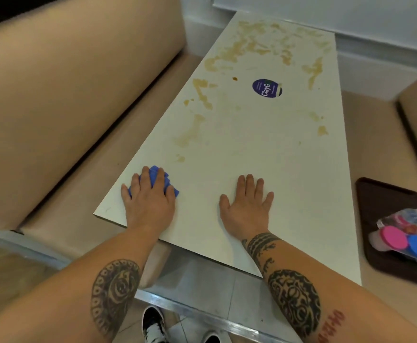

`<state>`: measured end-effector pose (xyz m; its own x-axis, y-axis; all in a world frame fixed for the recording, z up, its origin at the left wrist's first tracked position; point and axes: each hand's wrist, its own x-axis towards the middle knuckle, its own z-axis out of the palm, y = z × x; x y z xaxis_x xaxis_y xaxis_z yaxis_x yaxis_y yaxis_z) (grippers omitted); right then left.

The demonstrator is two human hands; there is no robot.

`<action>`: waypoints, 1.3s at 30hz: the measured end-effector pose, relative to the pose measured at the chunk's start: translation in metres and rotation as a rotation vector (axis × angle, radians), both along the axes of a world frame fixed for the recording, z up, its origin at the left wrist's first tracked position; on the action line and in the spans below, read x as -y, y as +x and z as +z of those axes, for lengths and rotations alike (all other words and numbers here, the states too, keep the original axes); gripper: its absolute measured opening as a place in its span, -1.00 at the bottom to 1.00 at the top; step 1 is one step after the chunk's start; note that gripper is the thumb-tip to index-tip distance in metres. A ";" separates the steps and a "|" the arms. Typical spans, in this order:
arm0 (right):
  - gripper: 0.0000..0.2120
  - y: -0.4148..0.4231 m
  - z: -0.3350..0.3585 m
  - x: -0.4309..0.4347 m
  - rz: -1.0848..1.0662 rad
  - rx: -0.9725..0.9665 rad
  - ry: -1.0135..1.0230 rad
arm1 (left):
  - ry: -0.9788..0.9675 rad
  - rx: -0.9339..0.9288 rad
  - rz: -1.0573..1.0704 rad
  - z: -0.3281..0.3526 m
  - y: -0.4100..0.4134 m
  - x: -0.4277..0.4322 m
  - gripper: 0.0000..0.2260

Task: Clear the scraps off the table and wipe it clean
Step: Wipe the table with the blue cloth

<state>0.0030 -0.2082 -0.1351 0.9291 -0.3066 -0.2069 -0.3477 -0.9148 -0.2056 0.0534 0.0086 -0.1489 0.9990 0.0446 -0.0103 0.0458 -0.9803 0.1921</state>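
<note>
A long white table carries brown smears over its far half and down its left side, plus a round dark-blue sticker. Near the table's front left corner my left hand presses flat on a folded blue cloth, fingers straight and spread over it. My right hand rests palm-down on the bare tabletop to the right, fingers straight, holding nothing.
A beige padded bench runs along the table's left. On the right seat lies a dark brown tray holding crumpled wrappers and pink and blue round lids. A white wall ledge bounds the far end.
</note>
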 end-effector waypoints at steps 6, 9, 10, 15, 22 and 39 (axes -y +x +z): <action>-0.23 0.009 -0.001 0.010 0.054 -0.001 -0.021 | 0.016 -0.006 0.032 -0.002 0.053 -0.009 -0.50; -0.23 0.008 -0.003 0.011 0.052 0.004 -0.025 | -0.005 0.009 0.064 -0.004 0.053 -0.003 -0.51; -0.23 0.007 -0.003 0.011 0.048 0.005 -0.027 | -0.011 0.004 0.070 -0.003 0.045 0.000 -0.52; -0.23 0.007 -0.002 0.010 0.048 0.011 -0.030 | 0.012 0.009 0.070 -0.001 0.014 0.002 -0.52; -0.23 0.009 -0.005 0.011 0.044 0.019 -0.044 | 0.029 -0.019 0.159 -0.001 0.080 0.011 -0.55; -0.23 0.011 -0.005 0.009 0.034 0.035 -0.029 | 0.044 -0.084 0.144 0.004 0.100 0.045 -0.50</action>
